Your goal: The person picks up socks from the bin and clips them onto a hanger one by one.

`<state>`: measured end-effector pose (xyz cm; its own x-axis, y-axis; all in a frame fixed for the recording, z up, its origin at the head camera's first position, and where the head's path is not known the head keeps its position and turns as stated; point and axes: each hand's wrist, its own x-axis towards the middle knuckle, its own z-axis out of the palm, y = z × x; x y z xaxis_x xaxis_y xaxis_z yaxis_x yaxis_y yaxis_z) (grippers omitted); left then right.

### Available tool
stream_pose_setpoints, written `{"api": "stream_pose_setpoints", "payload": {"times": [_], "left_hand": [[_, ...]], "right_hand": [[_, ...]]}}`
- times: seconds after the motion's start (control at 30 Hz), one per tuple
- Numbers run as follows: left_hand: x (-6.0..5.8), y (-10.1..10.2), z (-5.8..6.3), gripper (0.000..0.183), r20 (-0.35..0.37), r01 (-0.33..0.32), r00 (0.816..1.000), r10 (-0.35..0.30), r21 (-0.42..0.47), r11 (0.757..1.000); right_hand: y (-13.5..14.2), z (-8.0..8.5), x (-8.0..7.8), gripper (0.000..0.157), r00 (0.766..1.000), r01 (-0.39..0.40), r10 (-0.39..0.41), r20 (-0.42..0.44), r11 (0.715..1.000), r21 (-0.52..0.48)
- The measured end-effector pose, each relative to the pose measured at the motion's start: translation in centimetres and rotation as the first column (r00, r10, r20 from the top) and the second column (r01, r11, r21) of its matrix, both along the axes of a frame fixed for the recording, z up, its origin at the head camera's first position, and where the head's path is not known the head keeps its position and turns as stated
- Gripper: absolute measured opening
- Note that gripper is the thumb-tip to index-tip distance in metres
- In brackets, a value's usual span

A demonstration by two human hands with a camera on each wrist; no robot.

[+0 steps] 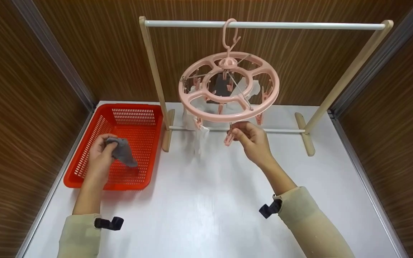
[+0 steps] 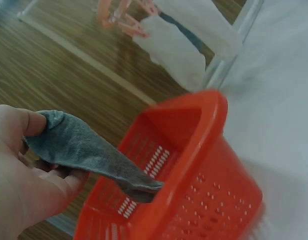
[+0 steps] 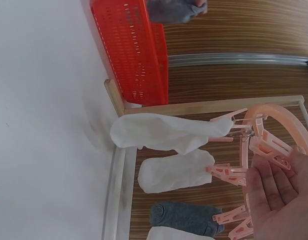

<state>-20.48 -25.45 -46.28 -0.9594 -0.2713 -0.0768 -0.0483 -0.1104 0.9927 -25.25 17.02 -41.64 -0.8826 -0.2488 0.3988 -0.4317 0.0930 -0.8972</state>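
Note:
My left hand (image 1: pixel 100 157) pinches a grey sock (image 1: pixel 124 152) by one end between thumb and fingers. The sock hangs over the red basket (image 1: pixel 155 154), and in the left wrist view its toe overlaps the basket rim. At the near edge of the round pink clip hanger (image 1: pixel 224 117), my right hand (image 1: pixel 256 145) holds a pink clothespin (image 1: pixel 229 139) between thumb and fingers. Nothing hangs from that clothespin. In the right wrist view, white socks (image 3: pixel 169 131) and another grey sock (image 3: pixel 184 217) dangle from other clips.
The hanger hooks over the white top bar (image 1: pixel 299 25) of a rack with wooden posts (image 1: pixel 346 80). The rack's feet stand on the white table (image 1: pixel 206 215), beside the basket. Wood-grain panels (image 1: pixel 23 107) enclose the back and both sides.

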Motion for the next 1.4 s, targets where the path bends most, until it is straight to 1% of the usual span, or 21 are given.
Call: {"api": "stream_pose_setpoints", "payload": {"times": [0.17, 0.27, 0.4, 0.47, 0.5, 0.53, 0.6, 0.67, 0.73, 0.8, 0.87, 0.9, 0.97, 1.03, 1.1, 1.17, 1.2, 1.27, 1.33, 1.37, 1.4], "left_hand": [[0.1, 1.6, 1.5, 0.018, -0.122, 0.047, 0.992, -0.024, 0.188, 0.981], [0.1, 2.4, 2.1, 0.018, -0.169, 0.097, 0.985, -0.04, 0.346, 0.933], [0.2, 2.8, 2.1, 0.017, -0.191, 0.152, 0.98, -0.059, 0.521, 0.84], [0.3, 2.7, 1.7, 0.015, -0.174, 0.153, 0.982, -0.07, 0.528, 0.835], [0.3, 2.6, 1.3, 0.016, -0.153, 0.144, 0.985, -0.077, 0.503, 0.852], [0.1, 2.4, 0.9, 0.017, -0.116, 0.13, 0.989, -0.086, 0.445, 0.886], [-0.2, 1.9, -0.3, 0.02, -0.017, 0.108, 0.994, -0.108, 0.293, 0.95], [-0.5, 1.3, -1.7, 0.024, 0.09, 0.101, 0.99, -0.111, 0.112, 0.989], [-0.6, 0.8, -2.9, 0.03, 0.158, 0.115, 0.982, -0.104, -0.063, 0.991], [-0.5, 0.5, -3.8, 0.036, 0.176, 0.152, 0.978, -0.112, -0.232, 0.961], [-0.1, 0.5, -4.3, 0.04, 0.147, 0.185, 0.98, -0.134, -0.426, 0.886], [0.1, 0.7, -4.4, 0.041, 0.118, 0.186, 0.982, -0.146, -0.512, 0.838], [0.5, 1.4, -4.6, 0.038, 0.025, 0.135, 0.987, -0.159, -0.663, 0.736], [1.0, 2.4, -4.7, 0.033, -0.108, 0.036, 0.978, -0.18, -0.759, 0.65], [1.4, 3.6, -4.7, 0.028, -0.233, -0.059, 0.942, -0.244, -0.826, 0.561], [1.7, 4.8, -4.8, 0.027, -0.315, -0.134, 0.88, -0.357, -0.883, 0.45], [1.9, 5.4, -4.9, 0.03, -0.319, -0.154, 0.85, -0.419, -0.912, 0.381], [2.2, 6.4, -5.2, 0.043, -0.27, -0.164, 0.811, -0.519, -0.957, 0.241], [2.5, 7.0, -5.7, 0.059, -0.178, -0.138, 0.811, -0.557, -0.984, 0.114], [2.6, 7.2, -6.0, 0.064, -0.129, -0.117, 0.824, -0.551, -0.991, 0.058], [2.8, 7.3, -6.2, 0.068, -0.089, -0.094, 0.839, -0.537, -0.995, 0.019]], "right_hand": [[0.1, 0.1, 0.0, 0.017, 1.0, 0.003, -0.003, -0.004, 1.0, 0.005], [0.1, 0.0, 0.0, 0.016, 1.0, 0.003, -0.003, -0.008, 1.0, -0.002], [0.2, 0.0, -0.1, 0.015, 1.0, -0.004, 0.004, -0.01, 1.0, -0.019], [0.1, -0.1, 0.0, 0.016, 1.0, -0.003, 0.003, -0.006, 1.0, -0.019], [0.1, -0.2, 0.0, 0.016, 1.0, 0.001, -0.001, -0.002, 1.0, -0.017], [0.1, -0.2, 0.1, 0.017, 1.0, 0.006, -0.006, 0.004, 1.0, -0.016], [0.2, -0.6, -0.1, 0.017, 1.0, 0.019, -0.019, 0.01, 1.0, -0.013], [0.3, -0.6, -0.1, 0.019, 1.0, 0.026, -0.026, 0.017, 1.0, -0.01], [0.3, -0.6, -0.2, 0.019, 0.999, 0.027, -0.027, 0.019, 1.0, -0.009], [0.1, -0.3, 0.0, 0.018, 1.0, 0.024, -0.024, 0.019, 1.0, -0.007], [0.1, -0.4, 0.0, 0.017, 1.0, 0.018, -0.018, 0.013, 1.0, -0.016], [0.1, -0.4, 0.0, 0.017, 1.0, 0.018, -0.017, 0.012, 1.0, -0.022], [0.1, -0.4, -0.1, 0.016, 1.0, 0.014, -0.014, 0.008, 1.0, -0.026], [0.1, -0.4, -0.2, 0.016, 1.0, 0.012, -0.011, 0.005, 1.0, -0.022], [0.1, -0.3, -0.2, 0.016, 1.0, 0.017, -0.017, 0.002, 1.0, -0.012], [0.1, -0.2, -0.2, 0.017, 1.0, 0.027, -0.027, 0.0, 1.0, -0.003], [0.1, -0.2, -0.2, 0.017, 0.999, 0.035, -0.035, -0.001, 0.999, 0.001], [0.1, -0.3, -0.1, 0.017, 0.999, 0.043, -0.043, 0.002, 0.999, 0.001], [0.0, -0.4, -0.2, 0.017, 0.999, 0.043, -0.043, 0.006, 0.999, 0.001], [0.0, -0.5, -0.2, 0.017, 0.999, 0.038, -0.038, 0.008, 0.999, 0.0], [-0.1, -0.5, -0.2, 0.017, 0.999, 0.033, -0.033, 0.009, 0.999, -0.003]]}}
